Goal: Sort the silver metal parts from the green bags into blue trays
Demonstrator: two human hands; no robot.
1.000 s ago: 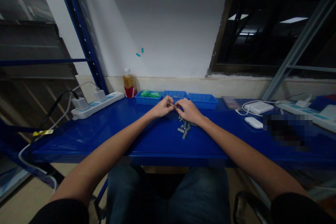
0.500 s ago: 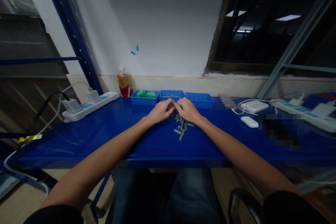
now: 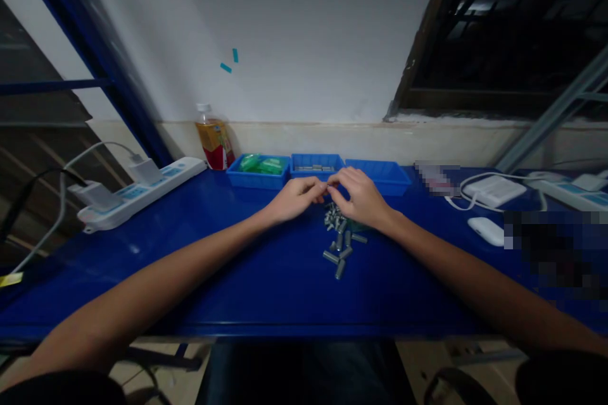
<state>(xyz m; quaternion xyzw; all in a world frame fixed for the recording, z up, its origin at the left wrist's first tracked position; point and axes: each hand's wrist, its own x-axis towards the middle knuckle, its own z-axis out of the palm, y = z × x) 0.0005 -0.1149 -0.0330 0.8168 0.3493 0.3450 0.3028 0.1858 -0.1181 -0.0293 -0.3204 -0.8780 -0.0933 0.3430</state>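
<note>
Hands [image 3: 294, 198] together at fingertips, can't tell if gripping sth; metal cyls [image 3: 331, 257] twd table's [image 3: 237, 291] front edge, nearer R hand [image 3: 361, 196], axes mixed.

From the wearer's head, the single view looks forward and down, above and behind the left hand [image 3: 293, 197] and right hand [image 3: 360, 197], at middle range, reaching the wall [image 3: 304, 38] beyond them; finger detail seems too small to read clearly.
</note>
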